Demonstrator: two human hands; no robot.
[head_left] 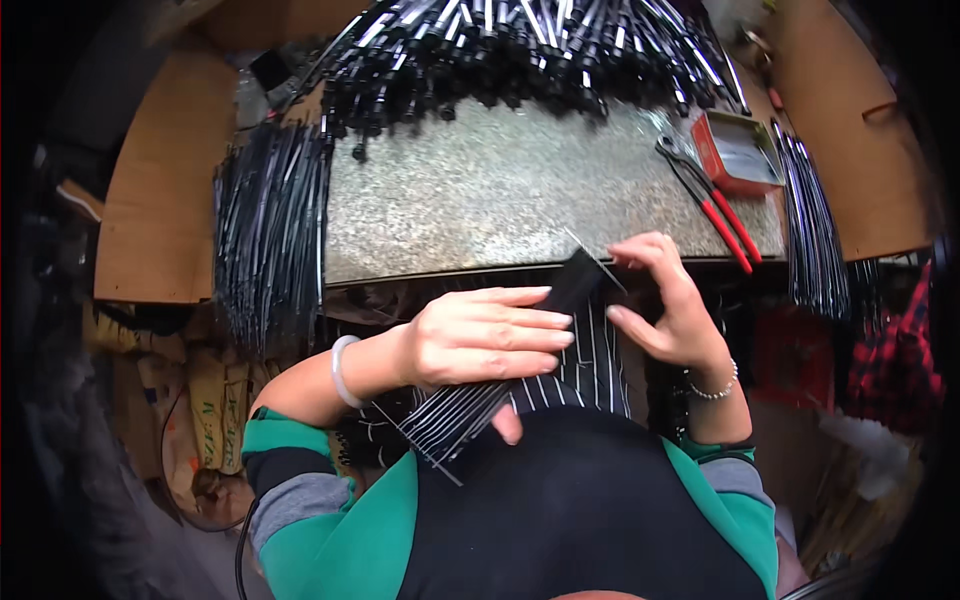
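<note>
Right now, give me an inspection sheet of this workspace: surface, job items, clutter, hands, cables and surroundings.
Surface: speckled tabletop.
Job items: striped black strip slanting before the torso, thin rods at both ends.
Clutter: black-ended rods heaped at the back; red-handled pliers near open red box.
Hands: left hand lies across the strip; right hand open beside its far end, contact unclear.
Cables: black cable beside the left sleeve.
Surroundings: brown side panels, red plaid cloth.
</note>
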